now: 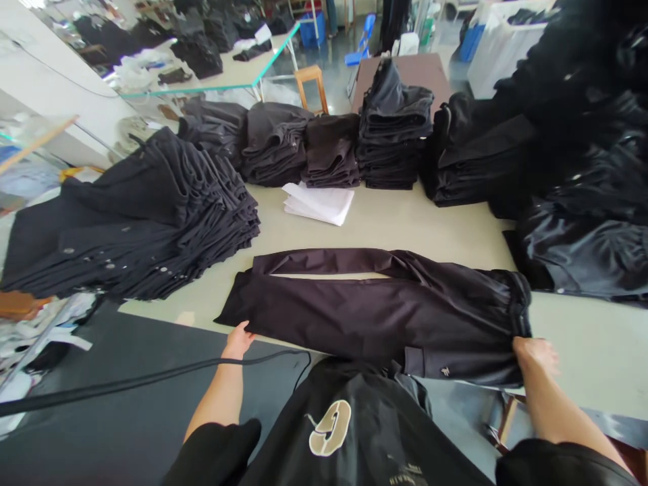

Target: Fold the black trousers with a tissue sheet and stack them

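A pair of black trousers (349, 314) lies stretched sideways along the table's near edge, legs to the left and gathered waistband to the right. The far leg is partly apart from the near one, leaving a narrow gap. A flap pocket with a small metal emblem shows on the near side. My left hand (239, 341) pinches the near edge of the leg close to its hem. At the other end, my right hand (537, 356) is closed on the near corner of the waistband, its fingertips partly hidden.
A fanned pile of dark garments (167, 216) covers the table's left end. Folded black stacks (395, 135) line the far side, with white paper (318, 202) before them. More black garments (587, 236) are heaped right. A dark cord (152, 381) crosses at lower left.
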`<state>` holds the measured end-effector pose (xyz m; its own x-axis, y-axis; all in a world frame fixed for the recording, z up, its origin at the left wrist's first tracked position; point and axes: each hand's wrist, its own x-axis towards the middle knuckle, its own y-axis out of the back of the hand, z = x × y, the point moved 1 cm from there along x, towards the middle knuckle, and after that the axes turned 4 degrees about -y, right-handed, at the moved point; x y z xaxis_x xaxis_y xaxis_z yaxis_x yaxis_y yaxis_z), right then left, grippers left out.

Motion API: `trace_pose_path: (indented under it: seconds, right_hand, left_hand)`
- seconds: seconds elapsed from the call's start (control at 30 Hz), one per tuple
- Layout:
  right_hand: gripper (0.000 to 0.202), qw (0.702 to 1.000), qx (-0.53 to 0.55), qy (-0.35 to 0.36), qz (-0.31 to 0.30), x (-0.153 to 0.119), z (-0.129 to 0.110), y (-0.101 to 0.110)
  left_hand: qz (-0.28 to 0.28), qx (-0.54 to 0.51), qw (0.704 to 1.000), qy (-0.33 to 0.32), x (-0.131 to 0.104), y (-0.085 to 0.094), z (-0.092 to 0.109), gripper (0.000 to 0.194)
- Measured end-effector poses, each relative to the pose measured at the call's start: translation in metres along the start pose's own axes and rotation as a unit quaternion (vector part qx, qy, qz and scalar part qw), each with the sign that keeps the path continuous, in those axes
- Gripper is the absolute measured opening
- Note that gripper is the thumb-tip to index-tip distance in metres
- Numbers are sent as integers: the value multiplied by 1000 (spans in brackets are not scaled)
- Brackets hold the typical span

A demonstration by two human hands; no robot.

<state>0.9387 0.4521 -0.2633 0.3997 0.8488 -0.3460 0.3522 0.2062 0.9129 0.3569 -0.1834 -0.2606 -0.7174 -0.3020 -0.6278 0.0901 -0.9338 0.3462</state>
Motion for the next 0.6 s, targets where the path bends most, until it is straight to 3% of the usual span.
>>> trace_pose_path:
  seconds: [0.07,0.1,0.17,0.27,0.33,0.43,0.53,0.6]
  right_hand:
    - [53,992,3,-39,120,-17,-22,0]
    - [54,988,19,-12,155,-31,-35,-3]
    - [48,978,48,122,163,-69,-63,-16]
    - [37,935,28,337,106,-144,-97,-48]
    - [34,897,7,441,35,-194,-116,-73]
    - [32,869,9,494,-6,-247,-142,-99]
    - [33,862,25,507,10,-267,-175,-105]
    - [36,865,16,500,32,-265,-199,-102]
  left_hand:
    - [19,32,999,-11,2,4,8,15]
    - [36,49,998,-27,4,6,15,17]
    - [73,84,990,-83,10,8,36,21]
    - [91,136,968,-190,25,-6,77,21]
    - [54,167,950,-257,37,-33,106,18]
    - [-71,220,911,-342,51,-91,145,12]
    - [-183,295,852,-392,58,-150,172,11]
    - [-235,349,811,-406,60,-178,179,6]
